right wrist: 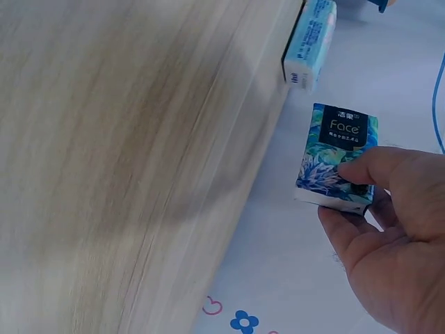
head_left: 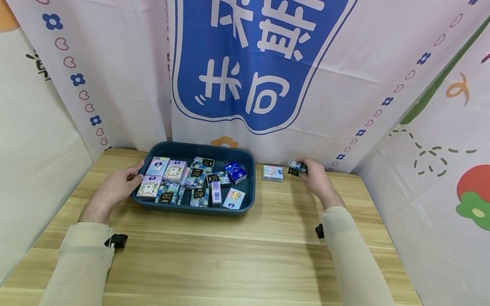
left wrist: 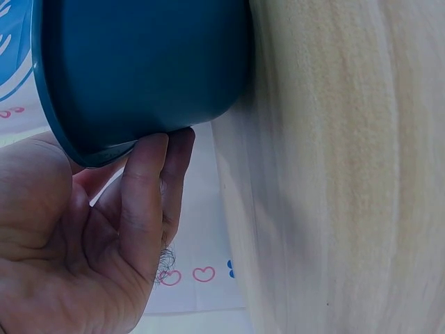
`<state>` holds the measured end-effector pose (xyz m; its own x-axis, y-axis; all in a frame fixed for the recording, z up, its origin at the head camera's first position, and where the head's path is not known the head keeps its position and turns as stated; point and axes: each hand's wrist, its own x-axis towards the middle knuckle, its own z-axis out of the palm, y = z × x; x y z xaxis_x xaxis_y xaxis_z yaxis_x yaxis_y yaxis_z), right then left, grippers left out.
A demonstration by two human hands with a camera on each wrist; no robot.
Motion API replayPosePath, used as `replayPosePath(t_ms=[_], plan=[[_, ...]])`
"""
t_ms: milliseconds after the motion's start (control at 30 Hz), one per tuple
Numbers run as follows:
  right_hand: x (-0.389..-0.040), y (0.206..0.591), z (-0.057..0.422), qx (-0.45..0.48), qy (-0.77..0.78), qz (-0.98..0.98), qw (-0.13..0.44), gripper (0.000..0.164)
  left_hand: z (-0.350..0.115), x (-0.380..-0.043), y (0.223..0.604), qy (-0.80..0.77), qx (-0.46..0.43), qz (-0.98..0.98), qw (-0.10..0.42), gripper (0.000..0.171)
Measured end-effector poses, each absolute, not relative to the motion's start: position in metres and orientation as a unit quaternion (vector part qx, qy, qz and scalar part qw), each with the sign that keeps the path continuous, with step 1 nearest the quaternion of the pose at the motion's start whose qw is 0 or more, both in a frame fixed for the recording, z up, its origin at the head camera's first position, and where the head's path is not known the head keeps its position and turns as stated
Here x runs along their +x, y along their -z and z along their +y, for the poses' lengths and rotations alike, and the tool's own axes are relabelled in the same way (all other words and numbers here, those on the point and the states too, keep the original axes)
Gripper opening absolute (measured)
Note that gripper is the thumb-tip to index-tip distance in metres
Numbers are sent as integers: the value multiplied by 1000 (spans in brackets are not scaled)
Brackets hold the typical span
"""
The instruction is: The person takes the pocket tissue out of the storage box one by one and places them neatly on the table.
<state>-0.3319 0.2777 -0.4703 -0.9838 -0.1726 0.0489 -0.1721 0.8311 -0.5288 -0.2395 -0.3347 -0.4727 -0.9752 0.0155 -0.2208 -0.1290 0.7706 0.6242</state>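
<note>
At the right, my right hand (head_left: pixel 315 176) pinches a small dark floral tissue pack (right wrist: pixel 334 156) marked "Face", thumb on its front and fingers at its lower edge. In the right wrist view this pack is apart from the tabletop. My left hand (head_left: pixel 118 186) holds the left end of a dark teal tray (left wrist: pixel 153 62), its fingertips against the outer wall under the rim. Inside the tray lie several tissue packs, among them a floral one (head_left: pixel 199 197) and a blue one (head_left: pixel 236 172). A light blue tissue pack (head_left: pixel 273 173) lies between the tray and my right hand.
The wooden table (head_left: pixel 224 261) runs back to a hanging white cloth (head_left: pixel 130 52) with a blue printed panel (head_left: pixel 261 58). Printed cloth walls (head_left: pixel 453 180) close off both sides. The tray stands near the table's back edge.
</note>
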Motion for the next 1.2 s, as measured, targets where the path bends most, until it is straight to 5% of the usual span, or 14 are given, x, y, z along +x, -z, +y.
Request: replayPosePath(t_ms=[700, 1000, 1200], plan=[[-354, 488, 271, -40, 310, 949, 47, 44, -349, -250, 494, -346, -25, 934, 84, 73], [-349, 491, 276, -52, 299, 952, 44, 42, -335, -241, 475, -331, -29, 938, 100, 66], [-358, 503, 286, -102, 269, 957, 42, 54, -334, -238, 472, -333, -31, 937, 99, 67]])
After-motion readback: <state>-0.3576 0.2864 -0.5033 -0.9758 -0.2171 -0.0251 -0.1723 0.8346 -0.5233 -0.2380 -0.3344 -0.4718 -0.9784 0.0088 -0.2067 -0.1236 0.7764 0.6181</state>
